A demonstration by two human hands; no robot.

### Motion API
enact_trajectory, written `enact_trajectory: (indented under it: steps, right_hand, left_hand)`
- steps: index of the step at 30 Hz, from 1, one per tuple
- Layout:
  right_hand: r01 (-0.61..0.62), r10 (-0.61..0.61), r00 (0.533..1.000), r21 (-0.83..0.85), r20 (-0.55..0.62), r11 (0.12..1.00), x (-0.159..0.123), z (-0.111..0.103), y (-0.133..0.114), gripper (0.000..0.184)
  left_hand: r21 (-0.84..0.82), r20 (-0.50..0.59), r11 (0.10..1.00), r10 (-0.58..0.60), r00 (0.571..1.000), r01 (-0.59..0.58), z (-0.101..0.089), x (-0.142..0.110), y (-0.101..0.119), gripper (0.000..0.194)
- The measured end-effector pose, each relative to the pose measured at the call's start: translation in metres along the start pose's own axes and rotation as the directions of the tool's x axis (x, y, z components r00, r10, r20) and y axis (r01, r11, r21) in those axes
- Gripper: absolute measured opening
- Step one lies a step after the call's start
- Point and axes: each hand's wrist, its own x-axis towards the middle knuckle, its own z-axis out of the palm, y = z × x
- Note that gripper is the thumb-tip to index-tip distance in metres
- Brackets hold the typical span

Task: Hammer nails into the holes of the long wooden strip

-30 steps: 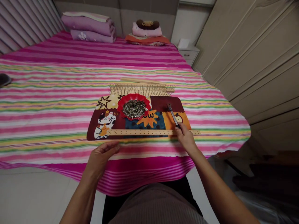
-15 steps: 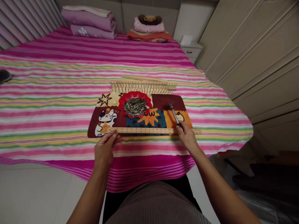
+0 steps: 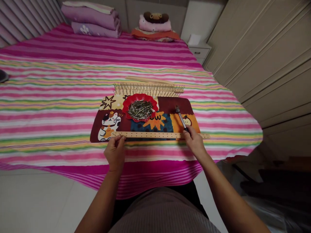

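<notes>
While tight round one tool [image 3: 181,118], right grip [image 3: 193,139]; left grip [image 3: 115,152] together at one strip [image 3: 155,135]

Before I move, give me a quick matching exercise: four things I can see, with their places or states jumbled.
1. red scalloped bowl
2. silver metal tool with a dark handle
3. long, pale, dotted wooden strip
4. folded purple bedding stack

A. along the near edge of the patterned mat
B. at the far end of the striped bed
C. filled with thin metal pieces
D. in the right hand

Pairs: 1-C, 2-D, 3-A, 4-B
</notes>
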Motion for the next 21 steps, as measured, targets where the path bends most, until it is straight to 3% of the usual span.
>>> enact_trajectory:
  steps: [5,9,14,16,18,21]
  right_hand:
    - [-0.027,0.027,1.000,-0.004,0.016,1.000,-0.001,-0.001,-0.002,0.051]
    - [-0.038,0.038,0.999,0.034,0.013,0.999,0.000,-0.001,-0.002,0.051]
    - [-0.092,0.095,0.995,0.223,-0.003,0.971,-0.007,-0.003,-0.014,0.051]
    - [-0.140,0.130,0.990,0.366,0.052,0.920,-0.018,-0.006,-0.029,0.054]
    - [-0.211,0.139,0.974,0.484,0.181,0.849,-0.034,-0.008,-0.050,0.057]
    - [-0.269,-0.003,0.905,0.576,0.426,0.772,-0.057,-0.010,-0.085,0.052]
  left_hand:
    - [0.036,0.013,0.999,0.019,1.000,-0.019,0.004,0.000,-0.001,0.020]
    - [0.144,0.022,0.984,0.105,0.994,-0.107,0.007,0.000,-0.005,0.020]
    - [0.230,0.023,0.950,0.211,0.977,-0.210,0.011,0.000,-0.007,0.019]
    - [0.234,0.030,0.939,0.253,0.967,-0.253,0.012,0.001,-0.009,0.019]
    - [0.233,0.044,0.923,0.304,0.952,-0.306,0.013,0.001,-0.011,0.018]
    - [0.241,0.051,0.901,0.359,0.932,-0.360,0.013,0.002,-0.015,0.016]
